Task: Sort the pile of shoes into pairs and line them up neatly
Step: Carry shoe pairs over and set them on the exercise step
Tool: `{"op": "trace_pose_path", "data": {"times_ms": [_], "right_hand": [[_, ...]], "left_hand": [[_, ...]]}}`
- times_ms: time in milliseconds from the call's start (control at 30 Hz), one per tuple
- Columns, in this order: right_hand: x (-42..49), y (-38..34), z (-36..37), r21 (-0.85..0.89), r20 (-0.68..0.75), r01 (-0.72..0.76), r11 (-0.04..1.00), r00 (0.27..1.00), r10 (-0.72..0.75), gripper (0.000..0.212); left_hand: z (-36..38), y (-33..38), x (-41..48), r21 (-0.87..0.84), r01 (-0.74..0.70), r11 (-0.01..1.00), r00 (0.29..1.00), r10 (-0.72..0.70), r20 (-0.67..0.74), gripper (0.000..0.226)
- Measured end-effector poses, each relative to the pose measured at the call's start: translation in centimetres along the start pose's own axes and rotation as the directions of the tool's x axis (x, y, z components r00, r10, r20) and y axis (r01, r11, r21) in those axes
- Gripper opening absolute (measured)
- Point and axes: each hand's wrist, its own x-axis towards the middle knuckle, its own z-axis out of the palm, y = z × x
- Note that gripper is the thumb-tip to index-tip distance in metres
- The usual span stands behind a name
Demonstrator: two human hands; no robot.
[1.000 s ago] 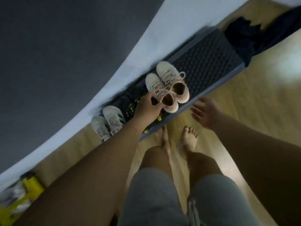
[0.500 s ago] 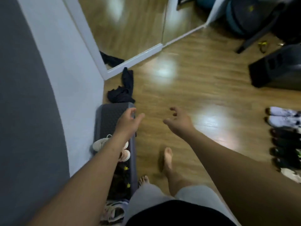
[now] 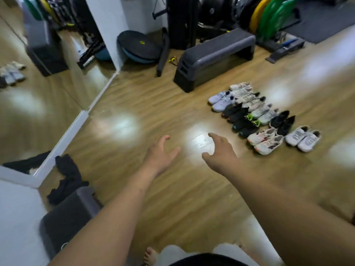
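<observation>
Several pairs of shoes (image 3: 263, 116) stand in two rows on the wooden floor at the right: white and pale ones, black ones, and a white pair (image 3: 302, 138) at the near right end. My left hand (image 3: 160, 156) and my right hand (image 3: 221, 150) reach forward over bare floor, both empty with fingers spread. Both hands are well short of the shoes. The grey step platform (image 3: 65, 217) that I was working at lies at the lower left, and the shoes on it are out of view.
A second grey step platform (image 3: 215, 56) stands behind the shoe rows. Gym gear, a balance dome (image 3: 138, 47) and weight plates (image 3: 269, 14) line the back wall. A mirror (image 3: 38, 73) covers the left wall. Dark cloth (image 3: 67, 177) lies near the mirror's base.
My left hand let go of the shoe on the near platform. My view swung up and right from that platform to the shoe rows, and both hands now reach out empty.
</observation>
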Motion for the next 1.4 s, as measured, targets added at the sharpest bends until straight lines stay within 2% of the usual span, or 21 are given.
{"op": "trace_pose_path", "data": {"times_ms": [233, 433, 567, 733, 867, 933, 1033, 1133, 1267, 1400], "right_hand": [[0.1, 18.0, -11.9, 0.069, -0.072, -0.201, 0.977, 0.976, 0.206, 0.073], [0.9, 29.4, -20.6, 0.193, -0.154, -0.358, 0.914, 0.909, 0.388, 0.070], [2.1, 36.3, -24.9, 0.262, -0.182, -0.454, 0.852, 0.843, 0.505, 0.071], [3.4, 43.9, -31.2, 0.311, -0.204, -0.590, 0.745, 0.725, 0.658, 0.069], [5.1, 47.3, -36.6, 0.377, -0.226, -0.651, 0.659, 0.625, 0.747, 0.066], [6.6, 48.6, -38.9, 0.388, -0.247, -0.646, 0.658, 0.615, 0.749, 0.065], [9.6, 51.2, -41.8, 0.384, -0.260, -0.634, 0.671, 0.623, 0.738, 0.065], [13.5, 54.5, -45.0, 0.382, -0.215, -0.640, 0.667, 0.640, 0.738, 0.065], [20.3, 60.5, -49.3, 0.360, -0.175, -0.598, 0.716, 0.710, 0.682, 0.067], [27.3, 66.0, -54.2, 0.330, -0.087, -0.554, 0.764, 0.788, 0.609, 0.065]], "left_hand": [[16.7, 15.8, 0.0, 0.017, -0.143, 0.990, 0.976, 0.138, 0.166, 0.055], [27.2, 26.1, 2.3, 0.065, -0.276, 0.959, 0.917, 0.243, 0.315, 0.054], [34.7, 32.8, 5.9, 0.067, -0.377, 0.924, 0.846, 0.314, 0.431, 0.046], [44.5, 42.0, 10.9, 0.019, -0.479, 0.878, 0.725, 0.383, 0.572, 0.051], [49.4, 48.5, 14.3, 0.013, -0.525, 0.851, 0.647, 0.389, 0.656, 0.050], [51.3, 51.5, 16.3, 0.005, -0.541, 0.841, 0.624, 0.398, 0.673, 0.051], [54.4, 55.4, 19.0, -0.032, -0.527, 0.849, 0.618, 0.409, 0.671, 0.050], [57.5, 58.4, 21.8, -0.042, -0.514, 0.857, 0.611, 0.400, 0.683, 0.047], [62.4, 61.1, 26.4, 0.041, -0.420, 0.907, 0.708, 0.299, 0.640, 0.048], [66.0, 64.0, 30.1, 0.099, -0.244, 0.965, 0.818, 0.150, 0.556, 0.051]]}}
